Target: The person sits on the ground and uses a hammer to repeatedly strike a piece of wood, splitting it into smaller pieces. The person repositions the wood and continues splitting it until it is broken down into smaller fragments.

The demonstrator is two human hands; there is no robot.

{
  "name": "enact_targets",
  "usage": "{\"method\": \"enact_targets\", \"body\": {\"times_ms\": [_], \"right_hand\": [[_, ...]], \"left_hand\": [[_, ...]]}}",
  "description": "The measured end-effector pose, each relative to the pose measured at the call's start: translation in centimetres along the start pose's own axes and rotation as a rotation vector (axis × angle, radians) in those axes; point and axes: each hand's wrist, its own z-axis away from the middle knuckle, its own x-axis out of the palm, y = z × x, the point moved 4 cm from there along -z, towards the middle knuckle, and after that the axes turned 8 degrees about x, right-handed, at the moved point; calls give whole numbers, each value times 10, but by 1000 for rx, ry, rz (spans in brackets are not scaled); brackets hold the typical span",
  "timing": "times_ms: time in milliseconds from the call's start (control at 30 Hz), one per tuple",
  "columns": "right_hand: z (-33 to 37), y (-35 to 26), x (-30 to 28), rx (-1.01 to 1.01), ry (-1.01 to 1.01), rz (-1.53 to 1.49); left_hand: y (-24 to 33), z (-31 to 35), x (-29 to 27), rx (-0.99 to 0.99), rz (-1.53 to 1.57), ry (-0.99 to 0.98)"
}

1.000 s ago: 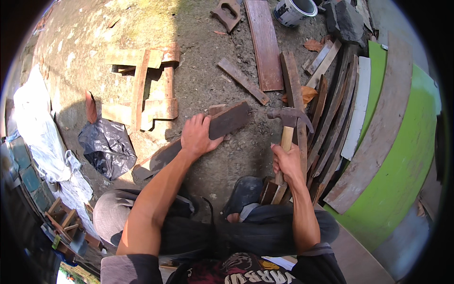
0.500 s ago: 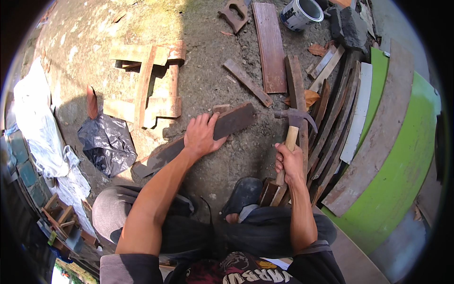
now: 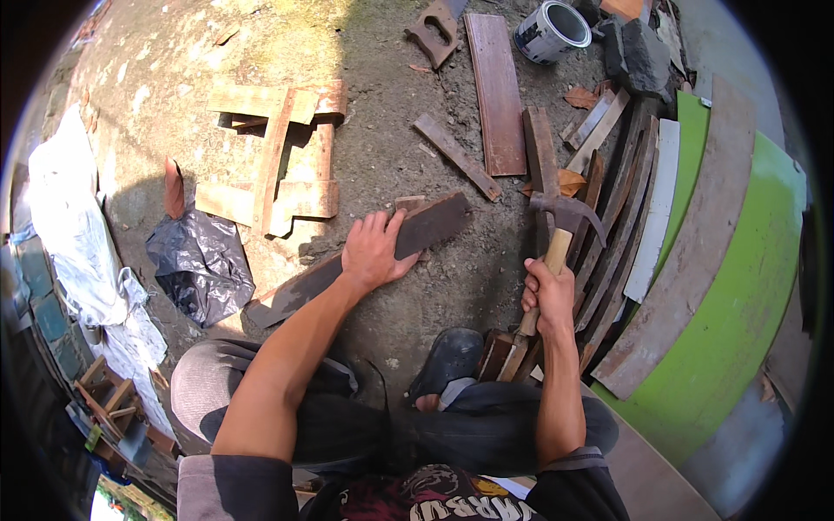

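My left hand (image 3: 372, 250) is closed over the middle of a dark wooden plank (image 3: 434, 217) that lies slantwise on the ground in front of me. A small block of wood (image 3: 410, 202) shows partly from behind that plank's far edge. In my right hand (image 3: 549, 295) is a claw hammer (image 3: 560, 239), gripped by its pale wooden handle, the head pointing away from me. The hammer head hangs above a long narrow timber (image 3: 540, 152) to the right of the plank. Nothing is between the hammer and the dark plank but bare ground.
A joined frame of pale wood strips (image 3: 274, 165) lies left, near a black plastic bag (image 3: 200, 265). At the back are a handsaw (image 3: 434, 35), a reddish board (image 3: 495, 95) and a paint can (image 3: 552, 33). Curved stacked strips (image 3: 618, 217) and green panels (image 3: 738, 286) fill the right.
My right hand has moved a little to the right with the hammer, its head swinging the same way. My left hand stays on the plank, and the view has shifted slightly.
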Motion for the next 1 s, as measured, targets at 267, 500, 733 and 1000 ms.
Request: {"method": "enact_targets", "body": {"times_ms": [267,500,733,1000], "right_hand": [[-7,30,16,29,-11,180],[10,-28,-22,-169,32,-203],[-9,41,28,203,-264,339],[0,-19,-21,-195,42,-344]], "left_hand": [[2,-2,-1,46,-21,103],[0,-1,-3,29,-14,95],[-4,-1,-4,29,6,113],[-3,0,1,-20,-19,-15]]}}
